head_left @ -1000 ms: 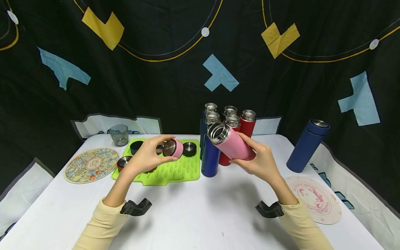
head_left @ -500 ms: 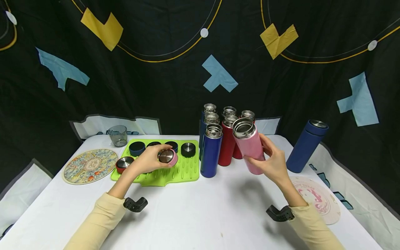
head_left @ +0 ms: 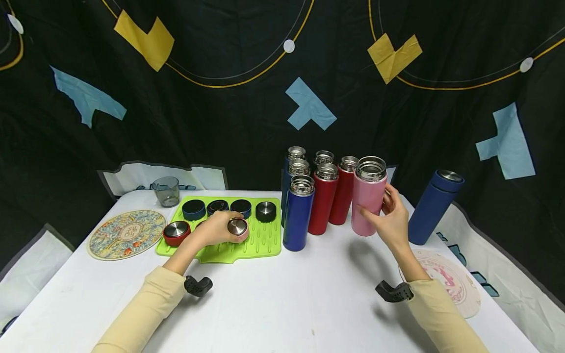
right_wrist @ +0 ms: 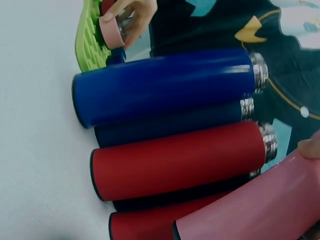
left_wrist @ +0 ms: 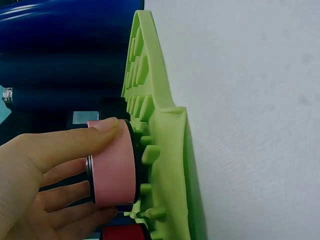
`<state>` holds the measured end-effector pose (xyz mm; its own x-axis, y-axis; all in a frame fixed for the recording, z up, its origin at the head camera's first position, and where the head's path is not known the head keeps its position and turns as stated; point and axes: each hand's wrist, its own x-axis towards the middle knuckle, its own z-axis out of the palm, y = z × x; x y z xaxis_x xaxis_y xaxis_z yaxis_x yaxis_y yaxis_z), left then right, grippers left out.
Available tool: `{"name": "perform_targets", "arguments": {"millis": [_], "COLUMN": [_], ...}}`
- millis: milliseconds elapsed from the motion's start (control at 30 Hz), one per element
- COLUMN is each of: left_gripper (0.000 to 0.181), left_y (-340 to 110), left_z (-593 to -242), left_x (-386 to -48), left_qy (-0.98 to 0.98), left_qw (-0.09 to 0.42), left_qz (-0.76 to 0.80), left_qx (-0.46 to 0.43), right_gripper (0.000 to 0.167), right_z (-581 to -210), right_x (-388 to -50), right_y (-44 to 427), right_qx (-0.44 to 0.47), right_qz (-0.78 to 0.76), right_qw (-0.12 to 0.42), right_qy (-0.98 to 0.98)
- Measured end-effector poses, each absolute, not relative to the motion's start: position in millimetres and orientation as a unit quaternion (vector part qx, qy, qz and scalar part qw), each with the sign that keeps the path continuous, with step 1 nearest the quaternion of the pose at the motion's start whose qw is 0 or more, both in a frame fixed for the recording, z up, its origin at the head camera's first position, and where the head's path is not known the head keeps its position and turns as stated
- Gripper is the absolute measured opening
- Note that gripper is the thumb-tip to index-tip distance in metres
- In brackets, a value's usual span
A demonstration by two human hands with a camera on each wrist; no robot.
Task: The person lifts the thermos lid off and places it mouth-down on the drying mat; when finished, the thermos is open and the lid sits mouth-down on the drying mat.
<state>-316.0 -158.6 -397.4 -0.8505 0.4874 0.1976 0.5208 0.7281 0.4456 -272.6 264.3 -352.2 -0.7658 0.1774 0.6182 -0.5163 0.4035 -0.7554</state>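
My left hand (head_left: 216, 229) pinches a pink flask lid (left_wrist: 115, 165) with a steel top, right at the studs of the green drying mat (head_left: 265, 249). Whether the lid bears fully on the mat I cannot tell. In my right hand (head_left: 390, 215) is an uncapped pink flask (head_left: 368, 196), gripped round its side and nearly upright, just right of the other flasks. Uncapped blue flasks (head_left: 298, 215) and red flasks (head_left: 323, 201) stand close together; a red one (right_wrist: 180, 160) also shows in the right wrist view. Whether the pink flask's base touches the table is unclear.
More lids lie on the mat: a dark blue lid (head_left: 193, 209), a black lid (head_left: 266, 212) and a red lid (head_left: 176, 232) among them. A grey glass (head_left: 166, 191) and a patterned round mat (head_left: 128, 234) are left; a capped blue flask (head_left: 434, 208) and a pink-print mat (head_left: 456, 289) are right.
My left hand has lowered the pink lid from the air to the green mat. My right hand has carried the pink flask rightward, turning it from a strong tilt to nearly upright.
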Motion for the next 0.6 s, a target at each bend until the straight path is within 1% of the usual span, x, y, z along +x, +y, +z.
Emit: {"name": "perform_targets", "arguments": {"millis": [200,267,367,500,600], "left_gripper": [0.062,0.061,0.063,0.065,0.062], "left_y": [-155,-155,-155,-157,-161], "left_z": [-402,-403,-404,-402,-399], "left_x": [-319,-318,-315,-304,-292], "left_qy": [-0.935,-0.935,-0.933,-0.926,-0.919], "left_qw": [0.021,0.026,0.044,0.085,0.115], "left_qz": [-0.246,-0.242,-0.240,-0.249,-0.255], "left_qx": [-0.256,-0.258,-0.264,-0.273,-0.276], "right_gripper": [0.073,0.075,0.077,0.079,0.079], "right_z": [-355,-356,-357,-359,-363], "right_x": [-289,-295,-305,-320,-332], "right_y": [270,272,275,277,280], "right_qx": [0.048,0.023,-0.008,-0.038,-0.049], "right_qz": [0.573,0.582,0.594,0.603,0.607], "right_qw": [0.312,0.304,0.291,0.287,0.289], "right_qy": [-0.756,-0.754,-0.750,-0.743,-0.738]}}
